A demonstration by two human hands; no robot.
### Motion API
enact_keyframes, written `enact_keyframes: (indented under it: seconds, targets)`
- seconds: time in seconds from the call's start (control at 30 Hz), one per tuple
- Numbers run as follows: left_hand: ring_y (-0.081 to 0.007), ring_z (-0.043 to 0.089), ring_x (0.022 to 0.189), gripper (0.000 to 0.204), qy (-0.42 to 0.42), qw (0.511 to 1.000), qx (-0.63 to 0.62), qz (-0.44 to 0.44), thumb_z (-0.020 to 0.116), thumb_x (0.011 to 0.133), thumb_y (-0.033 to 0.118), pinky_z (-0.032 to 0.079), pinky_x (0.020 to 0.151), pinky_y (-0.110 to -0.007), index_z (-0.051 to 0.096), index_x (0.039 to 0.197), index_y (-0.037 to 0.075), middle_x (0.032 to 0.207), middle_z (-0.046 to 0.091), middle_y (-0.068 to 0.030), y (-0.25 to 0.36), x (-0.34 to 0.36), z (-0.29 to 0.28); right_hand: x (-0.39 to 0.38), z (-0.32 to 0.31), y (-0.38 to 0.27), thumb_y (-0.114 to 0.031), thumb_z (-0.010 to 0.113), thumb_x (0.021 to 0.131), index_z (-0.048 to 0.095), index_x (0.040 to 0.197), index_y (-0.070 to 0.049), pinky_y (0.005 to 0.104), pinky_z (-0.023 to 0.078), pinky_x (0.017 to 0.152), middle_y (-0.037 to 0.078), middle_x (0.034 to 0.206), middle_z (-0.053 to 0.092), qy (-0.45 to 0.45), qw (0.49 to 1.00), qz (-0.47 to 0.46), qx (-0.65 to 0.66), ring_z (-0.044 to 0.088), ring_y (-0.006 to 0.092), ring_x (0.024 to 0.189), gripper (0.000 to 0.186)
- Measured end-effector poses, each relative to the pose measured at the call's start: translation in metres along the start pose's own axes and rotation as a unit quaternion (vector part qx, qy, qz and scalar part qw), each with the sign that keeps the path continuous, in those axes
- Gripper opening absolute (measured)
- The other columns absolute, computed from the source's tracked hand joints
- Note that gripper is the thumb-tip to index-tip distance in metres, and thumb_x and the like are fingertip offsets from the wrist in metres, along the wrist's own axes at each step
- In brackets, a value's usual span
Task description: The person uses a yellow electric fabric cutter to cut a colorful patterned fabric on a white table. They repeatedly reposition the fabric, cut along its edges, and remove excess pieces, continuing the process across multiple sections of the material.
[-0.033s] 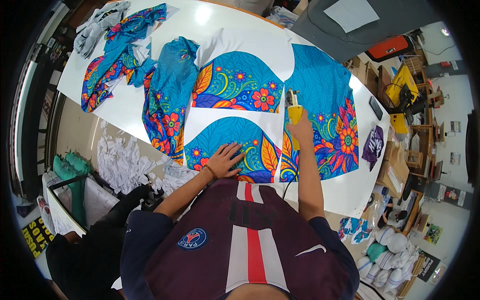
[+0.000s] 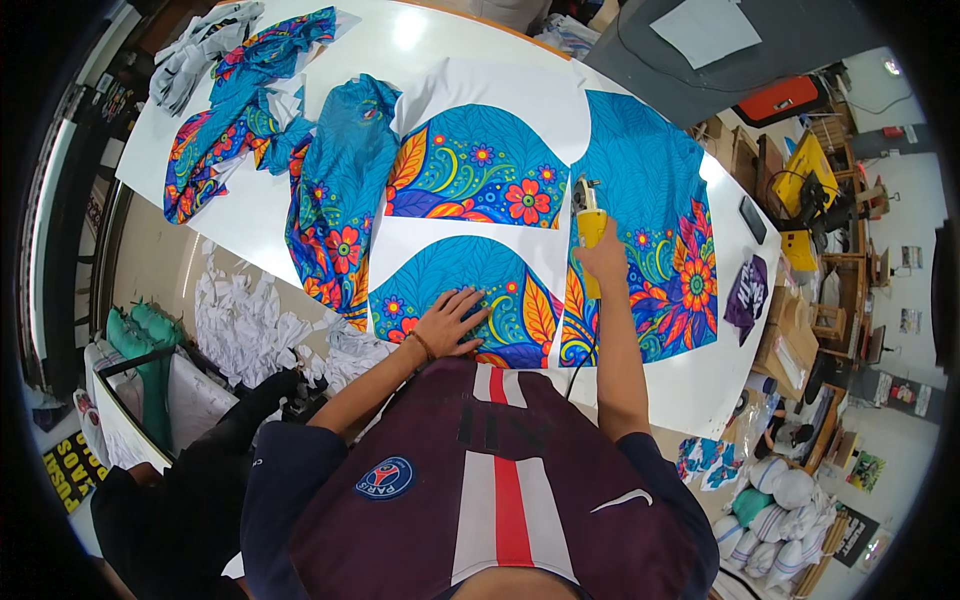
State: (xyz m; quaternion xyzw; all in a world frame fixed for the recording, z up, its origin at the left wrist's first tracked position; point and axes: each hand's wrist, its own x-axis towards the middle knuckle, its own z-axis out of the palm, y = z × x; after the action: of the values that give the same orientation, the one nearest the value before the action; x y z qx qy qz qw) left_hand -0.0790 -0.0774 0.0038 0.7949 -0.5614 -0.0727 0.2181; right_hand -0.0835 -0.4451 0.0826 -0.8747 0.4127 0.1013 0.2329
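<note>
My right hand (image 2: 603,258) grips a yellow electric cloth cutter (image 2: 592,226). Its metal head rests along the left edge of a teal floral fabric panel (image 2: 640,140), beside the white strip between panels. Fingers spread, my left hand (image 2: 450,322) lies flat on a lower curved floral panel (image 2: 470,262). Above that one, a similar curved panel (image 2: 475,165) is printed on the same white cloth (image 2: 485,85). To the left lie a crumpled teal floral piece (image 2: 350,140) and more bunched printed pieces (image 2: 235,150). The cutter's blade is too small to make out.
A white table (image 2: 390,45) carries the cloth. A dark phone (image 2: 752,218) and a purple cloth (image 2: 747,292) lie near its right edge. The cutter's cable (image 2: 578,372) runs toward my body. White scraps (image 2: 245,320) cover floor at left, near a person in black (image 2: 200,500).
</note>
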Motion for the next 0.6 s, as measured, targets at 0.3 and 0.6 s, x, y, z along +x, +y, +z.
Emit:
enact_keyframes:
  seconds: [0.3, 0.6]
  targets:
    - [-0.033, 0.042, 0.147, 0.065, 0.011, 1.0, 0.014, -0.001, 0.068, 0.092, 0.054, 0.035, 0.118, -0.052, 0.056, 0.145, 0.019, 0.156, 0.047, -0.0141, -0.01, 0.009, 0.0, 0.077, -0.004, -0.029, -0.03, 0.081, 0.072, 0.036, 0.144, -0.012, 0.056, 0.057, 0.089, 0.028, 0.119, 0.07, 0.026, 0.999, -0.027, 0.017, 0.069, 0.0481, 0.109, 0.087]
    - [-0.0307, 0.06, 0.121, 0.032, 0.074, 0.997, 0.007, -0.03, 0.074, 0.08, 0.026, 0.045, 0.103, -0.05, 0.064, 0.109, 0.015, 0.125, 0.065, -0.0084, -0.021, 0.018, 0.02, 0.097, -0.009, -0.018, -0.029, 0.082, 0.073, 0.063, 0.115, 0.002, 0.0482, 0.059, 0.078, 0.021, 0.101, 0.074, -0.009, 0.997, -0.017, 0.076, 0.074, 0.0382, 0.091, 0.056]
